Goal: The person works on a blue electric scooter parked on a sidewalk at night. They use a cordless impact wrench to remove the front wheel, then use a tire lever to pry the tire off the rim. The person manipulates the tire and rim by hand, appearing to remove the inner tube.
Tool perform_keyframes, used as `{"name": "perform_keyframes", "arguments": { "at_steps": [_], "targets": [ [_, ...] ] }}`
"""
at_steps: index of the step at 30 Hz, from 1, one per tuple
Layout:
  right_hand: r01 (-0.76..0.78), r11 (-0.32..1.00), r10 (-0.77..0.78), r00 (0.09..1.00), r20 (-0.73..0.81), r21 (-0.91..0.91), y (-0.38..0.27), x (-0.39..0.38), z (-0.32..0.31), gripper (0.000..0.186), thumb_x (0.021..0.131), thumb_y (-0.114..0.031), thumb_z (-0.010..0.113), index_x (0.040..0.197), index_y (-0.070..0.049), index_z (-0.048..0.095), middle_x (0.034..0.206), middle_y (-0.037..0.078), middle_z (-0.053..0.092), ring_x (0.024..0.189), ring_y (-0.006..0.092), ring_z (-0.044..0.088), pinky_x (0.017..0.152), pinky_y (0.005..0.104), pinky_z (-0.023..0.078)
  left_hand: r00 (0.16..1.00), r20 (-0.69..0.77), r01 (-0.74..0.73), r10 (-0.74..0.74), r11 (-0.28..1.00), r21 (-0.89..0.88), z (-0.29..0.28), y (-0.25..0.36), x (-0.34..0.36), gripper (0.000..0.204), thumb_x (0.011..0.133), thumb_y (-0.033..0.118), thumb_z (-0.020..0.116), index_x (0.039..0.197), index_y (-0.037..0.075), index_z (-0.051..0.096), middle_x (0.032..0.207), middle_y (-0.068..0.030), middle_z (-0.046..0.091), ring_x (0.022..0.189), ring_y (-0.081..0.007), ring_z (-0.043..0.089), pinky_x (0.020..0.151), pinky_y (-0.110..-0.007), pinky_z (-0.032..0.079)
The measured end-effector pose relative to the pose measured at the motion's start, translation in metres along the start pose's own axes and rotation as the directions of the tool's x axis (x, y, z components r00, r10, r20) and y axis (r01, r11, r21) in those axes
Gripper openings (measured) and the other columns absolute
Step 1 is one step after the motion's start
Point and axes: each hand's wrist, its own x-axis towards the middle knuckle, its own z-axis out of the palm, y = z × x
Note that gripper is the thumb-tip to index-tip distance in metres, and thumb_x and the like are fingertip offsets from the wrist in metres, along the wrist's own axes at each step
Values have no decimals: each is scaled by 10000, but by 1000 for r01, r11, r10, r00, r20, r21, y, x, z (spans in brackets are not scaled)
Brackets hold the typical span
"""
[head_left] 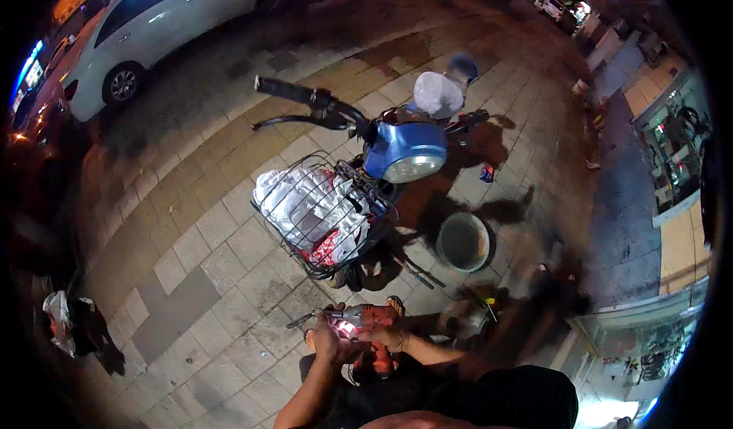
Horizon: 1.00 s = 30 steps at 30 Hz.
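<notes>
Low in the head view, in front of my body, a red and grey power drill [376,317] points to the left, its lower red part hanging down. A thin dark rod reaches out from its front end. My right hand [393,339] is closed around the red rear part. Toward the front end, my left hand [327,340] is closed on the drill. A bright pinkish light shines between the hands and hides detail there. Just beyond stands a blue scooter [405,143] with a wire front basket [305,257] holding white and red plastic bags [309,204].
A round bucket [463,242] stands right of the scooter's front wheel. Beyond it a small blue and red box [487,172] lies on the paving [229,265]. A white car [164,17] is parked at the far left. Shop fronts line the right side.
</notes>
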Motion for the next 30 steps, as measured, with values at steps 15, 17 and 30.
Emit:
{"name": "perform_keyframes", "arguments": {
  "at_steps": [15,17,30],
  "targets": [
    [315,526,-300,938,174,-790,126,156,-124,503,822,-92,720,1305,-83,581,1262,127,635,1123,300,636,945,435,540,991,128,51,-27,980,-191,-173,-128,265,523,1070,543,481,1161,36,572,1115,-164,650,1093,-359,653,985,-524,535],
    [384,405,-380,896,229,-830,146,159,-128,569,790,-85,739,1332,-82,564,1235,113,647,1087,293,636,961,423,537,959,281,69,-30,989,-132,-177,-130,272,529,1047,557,527,1140,39,577,1045,-149,663,1039,-339,672,958,-503,544],
    [461,599,-682,722,-115,-655,154,91,-80,565,863,-339,791,1267,4,596,1120,225,734,1106,404,694,911,438,560,728,605,-665,323,548,508,-231,-175,124,643,942,-17,615,1538,9,375,1439,-111,551,1327,-231,524,1085,-372,431]
  ]
}}
